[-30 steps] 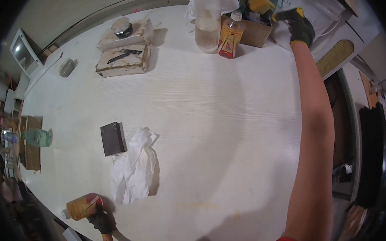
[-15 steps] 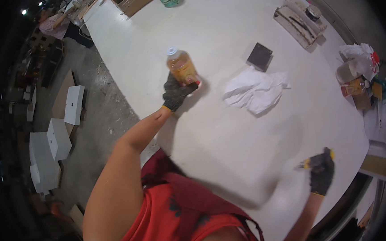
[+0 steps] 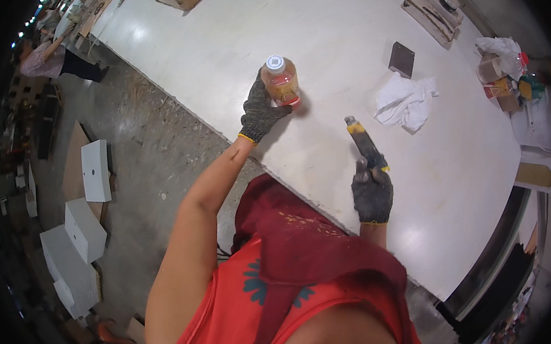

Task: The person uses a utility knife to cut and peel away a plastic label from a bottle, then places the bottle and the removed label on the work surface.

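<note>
We see an upright amber-filled plastic bottle (image 3: 280, 82) with a white cap near the table's left edge, and a yellow-tipped utility knife (image 3: 364, 143) above its near edge.

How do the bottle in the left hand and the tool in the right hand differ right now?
The bottle is squat, clear, amber-filled and white-capped; the tool is long, thin and dark with a yellow tip. The bottle stands upright on the table; the tool points away over it. Both are gripped by gloved hands: left hand, right hand.

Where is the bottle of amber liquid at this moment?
In the head view, the bottle of amber liquid is upper centre, gripped by the gloved left hand over the white table, left of the white rag.
</note>
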Available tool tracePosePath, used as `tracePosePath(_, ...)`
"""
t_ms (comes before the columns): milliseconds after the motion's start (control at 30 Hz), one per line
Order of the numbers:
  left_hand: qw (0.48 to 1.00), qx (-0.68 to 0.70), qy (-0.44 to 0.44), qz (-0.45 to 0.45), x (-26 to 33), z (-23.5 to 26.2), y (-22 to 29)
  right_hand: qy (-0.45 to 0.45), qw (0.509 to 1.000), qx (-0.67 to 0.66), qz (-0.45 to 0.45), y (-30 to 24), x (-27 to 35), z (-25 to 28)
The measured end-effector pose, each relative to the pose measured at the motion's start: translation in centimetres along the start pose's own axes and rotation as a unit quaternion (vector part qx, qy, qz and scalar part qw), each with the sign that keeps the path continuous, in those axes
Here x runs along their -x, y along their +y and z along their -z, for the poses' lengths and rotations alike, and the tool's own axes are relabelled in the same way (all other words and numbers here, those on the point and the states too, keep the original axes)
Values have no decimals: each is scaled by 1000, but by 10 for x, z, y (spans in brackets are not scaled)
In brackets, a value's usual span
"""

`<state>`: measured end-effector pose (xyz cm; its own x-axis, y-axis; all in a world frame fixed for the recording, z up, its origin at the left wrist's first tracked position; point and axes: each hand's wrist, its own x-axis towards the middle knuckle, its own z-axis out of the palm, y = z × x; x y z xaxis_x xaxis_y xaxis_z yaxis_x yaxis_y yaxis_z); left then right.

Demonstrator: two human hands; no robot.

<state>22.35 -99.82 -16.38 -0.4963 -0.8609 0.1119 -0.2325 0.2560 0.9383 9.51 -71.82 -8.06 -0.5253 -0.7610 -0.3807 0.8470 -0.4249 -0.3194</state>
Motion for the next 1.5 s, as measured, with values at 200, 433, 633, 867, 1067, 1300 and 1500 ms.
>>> tracePosePath(200,953,272,-22,134,79,18,33,7,967,172,187,29,-3,-31)
tracePosePath(433,728,597,-231,245,85,-22,123,-108,637,653,395,42,7,-24)
tracePosePath(633,698,633,-244,231,72,-37,121,-39,895,419,144,22,34,-39)
tracePosePath(867,764,533,-292,217,81,-42,138,-30,898,437,-38,14,27,-44)
tracePosePath(1067,759,500,-361,208,81,-36,136,-53,918,384,-83,11,37,-53)
tracePosePath(1300,720,555,-355,220,89,-41,129,-56,911,408,-21,21,37,-21)
tracePosePath(1500,761,470,-392,214,88,-33,146,-13,905,424,36,27,40,-7)
